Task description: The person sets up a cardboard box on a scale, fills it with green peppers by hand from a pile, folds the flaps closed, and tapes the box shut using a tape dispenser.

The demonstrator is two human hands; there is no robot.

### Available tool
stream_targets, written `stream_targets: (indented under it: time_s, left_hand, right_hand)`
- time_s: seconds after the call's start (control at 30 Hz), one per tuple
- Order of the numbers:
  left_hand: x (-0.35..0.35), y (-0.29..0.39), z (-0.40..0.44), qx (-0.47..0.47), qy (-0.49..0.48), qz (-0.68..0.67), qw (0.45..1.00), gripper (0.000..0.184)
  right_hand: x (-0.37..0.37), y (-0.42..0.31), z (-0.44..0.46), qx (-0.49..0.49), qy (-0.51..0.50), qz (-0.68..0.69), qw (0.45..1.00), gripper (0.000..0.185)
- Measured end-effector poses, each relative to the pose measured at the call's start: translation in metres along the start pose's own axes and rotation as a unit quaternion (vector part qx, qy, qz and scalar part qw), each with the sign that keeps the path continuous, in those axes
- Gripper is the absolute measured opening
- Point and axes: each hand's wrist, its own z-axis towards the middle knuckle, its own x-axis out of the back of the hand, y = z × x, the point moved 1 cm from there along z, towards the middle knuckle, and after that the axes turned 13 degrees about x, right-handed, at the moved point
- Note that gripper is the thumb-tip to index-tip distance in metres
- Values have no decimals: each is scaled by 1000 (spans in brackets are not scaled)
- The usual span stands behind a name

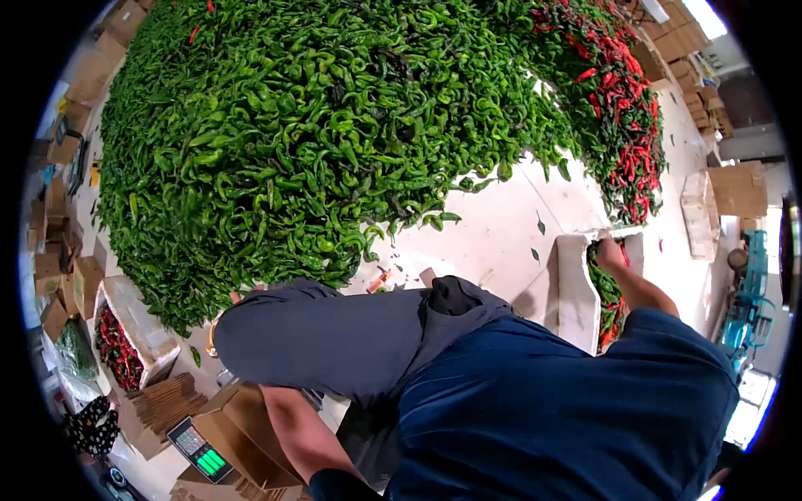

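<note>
My right hand (612, 254) reaches down into a white foam box (576, 288) at the right, among green and red peppers (607, 288). Its fingers are small and mostly hidden, so I cannot tell whether they grip a pepper. Down at the lower left my left forearm (296, 426) passes behind my grey-trousered leg. Only a little skin, perhaps fingertips of my left hand (236, 296), shows past the knee, beside the edge of a huge heap of green peppers (334, 125).
Red peppers (626, 125) form a band at the upper right. Another foam box (142, 326) with dark red peppers stands left. Nearby are cardboard boxes (242, 426) and a device with keys and a green display (200, 451). A teal metal frame (748, 292) stands far right.
</note>
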Motion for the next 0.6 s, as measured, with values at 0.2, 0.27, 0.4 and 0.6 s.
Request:
stream_targets:
  time_s: [0.2, 0.27, 0.4, 0.6]
  left_hand:
    - [-6, 9, -10, 39, 42, -58, 997, 64]
    - [-18, 14, -14, 42, 46, -63, 996, 64]
    - [63, -5, 43, 77, -78, -56, 992, 65]
    - [68, -10, 59, -38, -61, 126, 989, 64]
  right_hand:
    - [1, -2, -11, -128, -16, -123, 984, 60]
    - [-13, -24, 25, 47, 76, -68, 994, 61]
    - [49, -276, 54, 307, 138, 186, 923, 72]
    - [148, -618, 3, 593, 16, 147, 792, 103]
